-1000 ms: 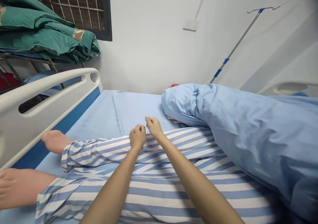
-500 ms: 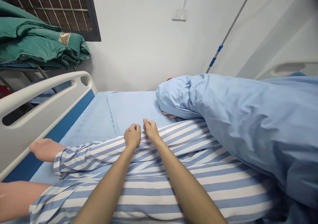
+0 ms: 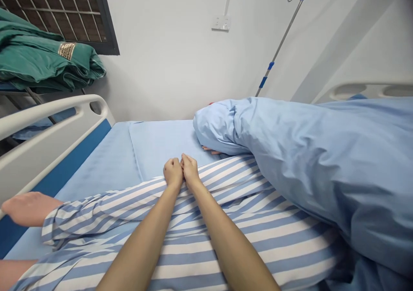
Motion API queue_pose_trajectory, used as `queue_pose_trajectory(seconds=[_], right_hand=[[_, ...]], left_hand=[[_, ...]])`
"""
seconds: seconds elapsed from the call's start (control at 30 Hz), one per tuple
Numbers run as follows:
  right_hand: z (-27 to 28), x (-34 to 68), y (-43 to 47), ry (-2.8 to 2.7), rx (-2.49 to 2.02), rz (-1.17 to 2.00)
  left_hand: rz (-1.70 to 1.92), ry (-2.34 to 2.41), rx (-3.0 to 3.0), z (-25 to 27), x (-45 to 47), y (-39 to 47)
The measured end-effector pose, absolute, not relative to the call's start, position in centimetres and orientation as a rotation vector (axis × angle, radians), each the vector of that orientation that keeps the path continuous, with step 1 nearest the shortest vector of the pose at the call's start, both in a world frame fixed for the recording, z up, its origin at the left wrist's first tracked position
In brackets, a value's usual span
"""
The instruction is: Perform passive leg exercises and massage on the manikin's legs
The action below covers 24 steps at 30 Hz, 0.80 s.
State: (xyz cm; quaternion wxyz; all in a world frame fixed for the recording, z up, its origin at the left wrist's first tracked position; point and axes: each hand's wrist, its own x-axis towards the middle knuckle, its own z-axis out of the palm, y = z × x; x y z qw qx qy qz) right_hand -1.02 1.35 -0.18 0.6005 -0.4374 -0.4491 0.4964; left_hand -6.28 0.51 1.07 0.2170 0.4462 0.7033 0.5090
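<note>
In the head view my left hand is curled into a fist above the far leg of the blue-and-white striped trousers. Beside it, my right hand is also curled into a fist, and the two appear to touch at the thumb side. I see no object or pinched cloth in either hand, though the undersides are hidden. The trousers are on a figure lying along the bed, with bare feet at the left. A light blue quilt covers the upper part; fingertips peek from under it.
A bed end board in cream and blue stands at the left. Green folded bedding lies beyond it below a barred window. An IV pole rises behind the quilt. A wall socket is on the white wall.
My fists have come together, closing the gap between them. The whole view has shifted so the bed and wall appear farther left. The quilt and trousers look the same.
</note>
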Motion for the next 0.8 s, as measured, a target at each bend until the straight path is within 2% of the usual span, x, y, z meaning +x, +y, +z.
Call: queue_pose_trajectory(seconds=[0.13, 0.37, 0.6, 0.8], right_hand=[[-0.4, -1.0, 1.5, -1.016, -1.072, 1.07], [-0.1, -1.3, 1.0, -1.158, -1.108, 0.966], [2.4, 1.9, 1.7, -1.495, -1.156, 0.88], [0.9, 4.3, 1.0, -1.582, -1.156, 0.68]], left_hand=[[1.234, 2.015, 1.407, -0.4, -6.1, -0.7], [1.097, 2.093, 1.478, 0.2, -6.6, -0.8], [1.06, 2.12, 1.532, -0.1, -6.2, -1.2], [1.064, 2.123, 1.547, -0.3, -5.9, -1.0]])
